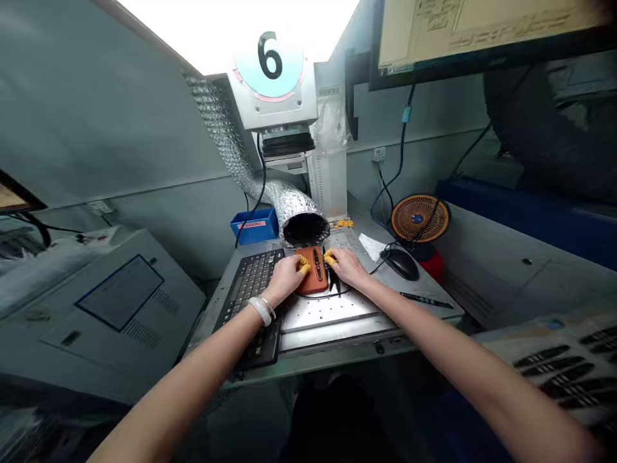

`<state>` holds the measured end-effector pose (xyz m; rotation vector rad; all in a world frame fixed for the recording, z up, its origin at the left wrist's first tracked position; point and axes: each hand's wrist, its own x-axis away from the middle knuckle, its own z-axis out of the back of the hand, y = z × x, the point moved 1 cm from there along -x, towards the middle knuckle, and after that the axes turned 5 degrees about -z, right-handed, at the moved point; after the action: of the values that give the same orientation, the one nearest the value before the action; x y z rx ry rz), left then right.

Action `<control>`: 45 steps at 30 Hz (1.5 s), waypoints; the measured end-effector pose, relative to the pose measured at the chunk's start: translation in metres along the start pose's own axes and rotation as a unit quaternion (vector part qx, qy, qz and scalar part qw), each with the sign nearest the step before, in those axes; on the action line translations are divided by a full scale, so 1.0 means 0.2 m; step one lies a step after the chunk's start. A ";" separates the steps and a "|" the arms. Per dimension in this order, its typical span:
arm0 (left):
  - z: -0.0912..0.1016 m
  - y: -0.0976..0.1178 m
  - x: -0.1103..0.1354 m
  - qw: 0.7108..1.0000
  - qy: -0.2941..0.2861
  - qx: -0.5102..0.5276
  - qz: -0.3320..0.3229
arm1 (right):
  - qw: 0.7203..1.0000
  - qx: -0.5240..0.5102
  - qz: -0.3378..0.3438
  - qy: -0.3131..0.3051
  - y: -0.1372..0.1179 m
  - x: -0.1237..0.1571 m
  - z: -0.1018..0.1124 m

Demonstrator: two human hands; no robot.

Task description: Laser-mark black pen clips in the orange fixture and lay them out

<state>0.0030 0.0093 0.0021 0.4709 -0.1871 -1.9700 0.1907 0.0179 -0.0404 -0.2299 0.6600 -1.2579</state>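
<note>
Your fingertips have yellow caps. The block is orange with a black strip. The keyboard and mouse are black, the bin blue, the fan orange, the hose shiny silver.

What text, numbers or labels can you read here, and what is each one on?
"6": round pale-blue disc on the machine head.
Monitor, top right: lines of text, too blurred to read.
Red label on the blue bin: too blurred to read.
Plate on the machine column: too small to read.
Keyboard keys: too small to read.
</note>
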 end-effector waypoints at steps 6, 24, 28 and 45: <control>0.00 0.01 0.01 1.000 -0.003 0.002 -0.001 | 1.000 -0.004 -0.011 -0.003 -0.02 0.00 0.02; -0.06 0.02 -0.07 0.998 0.003 -0.048 -0.028 | 1.000 -0.013 -0.023 -0.014 -0.02 -0.01 0.02; -0.08 0.05 -0.12 0.995 -0.002 -0.084 -0.044 | 1.000 -0.003 -0.020 -0.015 -0.02 -0.02 0.02; 0.11 -0.06 0.00 0.991 0.002 -0.122 -0.061 | 0.996 0.075 -0.013 -0.046 -0.08 -0.08 -0.03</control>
<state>-0.0153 0.0127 0.0178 0.3323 0.0870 -2.0781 0.1722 0.0287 -0.0323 -0.1716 0.4826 -1.3081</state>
